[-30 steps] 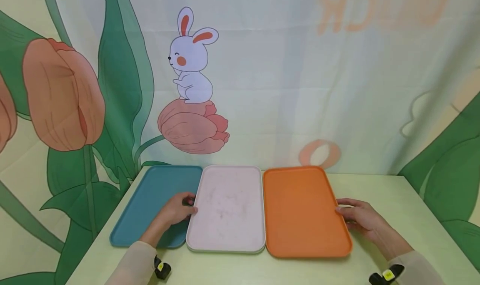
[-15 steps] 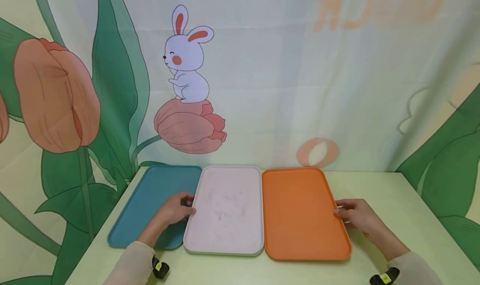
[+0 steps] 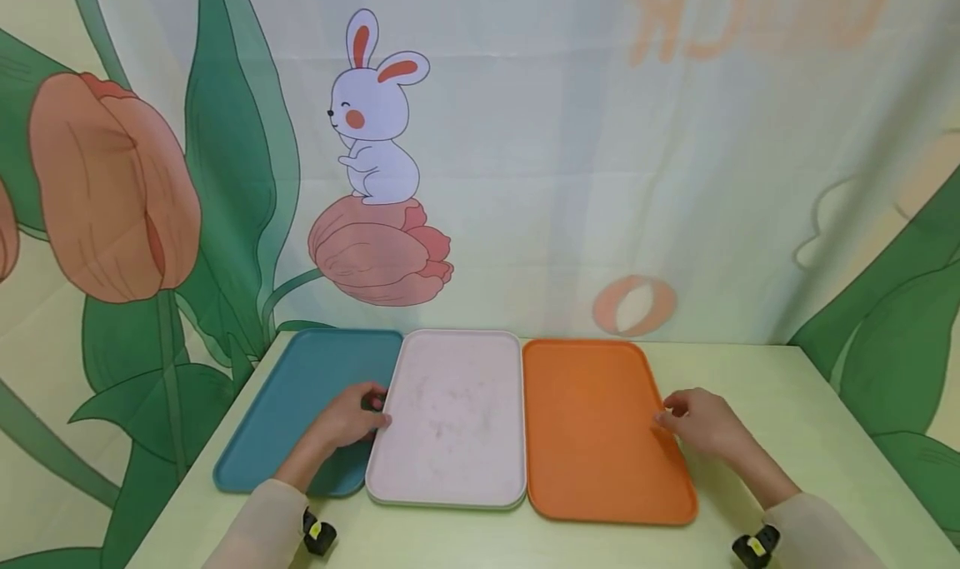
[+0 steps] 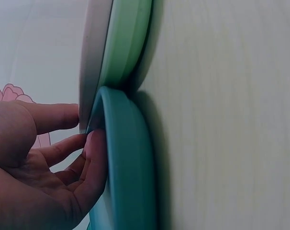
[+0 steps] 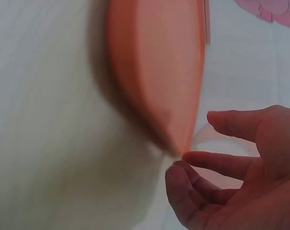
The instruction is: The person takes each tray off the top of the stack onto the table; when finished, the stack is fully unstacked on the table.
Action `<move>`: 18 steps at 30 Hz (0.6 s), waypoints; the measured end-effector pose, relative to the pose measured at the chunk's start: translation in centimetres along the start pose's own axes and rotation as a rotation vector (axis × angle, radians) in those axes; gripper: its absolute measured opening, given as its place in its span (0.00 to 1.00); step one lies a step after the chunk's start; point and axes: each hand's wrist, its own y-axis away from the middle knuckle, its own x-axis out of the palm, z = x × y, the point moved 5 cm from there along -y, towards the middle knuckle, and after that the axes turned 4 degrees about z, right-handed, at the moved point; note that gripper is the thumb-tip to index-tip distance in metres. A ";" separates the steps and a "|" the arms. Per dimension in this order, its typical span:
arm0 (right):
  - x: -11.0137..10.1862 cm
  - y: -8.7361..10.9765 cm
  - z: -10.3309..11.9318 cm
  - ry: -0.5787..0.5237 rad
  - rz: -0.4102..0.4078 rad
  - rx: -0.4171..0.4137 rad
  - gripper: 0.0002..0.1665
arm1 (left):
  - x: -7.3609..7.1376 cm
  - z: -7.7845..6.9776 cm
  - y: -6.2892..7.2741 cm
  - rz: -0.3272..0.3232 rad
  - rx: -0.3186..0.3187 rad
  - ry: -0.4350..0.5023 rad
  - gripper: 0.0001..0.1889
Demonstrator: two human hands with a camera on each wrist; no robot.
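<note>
Three trays lie side by side: a blue tray [image 3: 300, 402], a pale pink tray [image 3: 450, 419] and an orange tray [image 3: 600, 427]. Under the pink one, a light green tray [image 4: 127, 40] shows at its rim. My left hand [image 3: 348, 419], above the blue tray, pinches the pink tray's left edge, thumb on top and fingers beneath. At the orange tray's right edge is my right hand [image 3: 705, 423]; in the right wrist view its thumb stands off the tray, while the index fingertip is right at the rim.
The trays lie on a pale yellow-green table [image 3: 757, 402]. Behind it hangs a curtain [image 3: 525, 152] printed with a rabbit and tulips. Each forearm wears a small black wrist device [image 3: 318, 534] over a light sleeve [image 3: 262, 523].
My right hand has loosened from the orange tray's right edge, its thumb lifting off. The orange tray has shifted slightly toward me and left. My left hand keeps its place on the pink tray.
</note>
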 end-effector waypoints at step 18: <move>6.9 -3.3 14.1 -0.455 0.076 -0.077 0.21 | 0.2 -0.3 0.2 -0.022 0.013 -0.039 0.23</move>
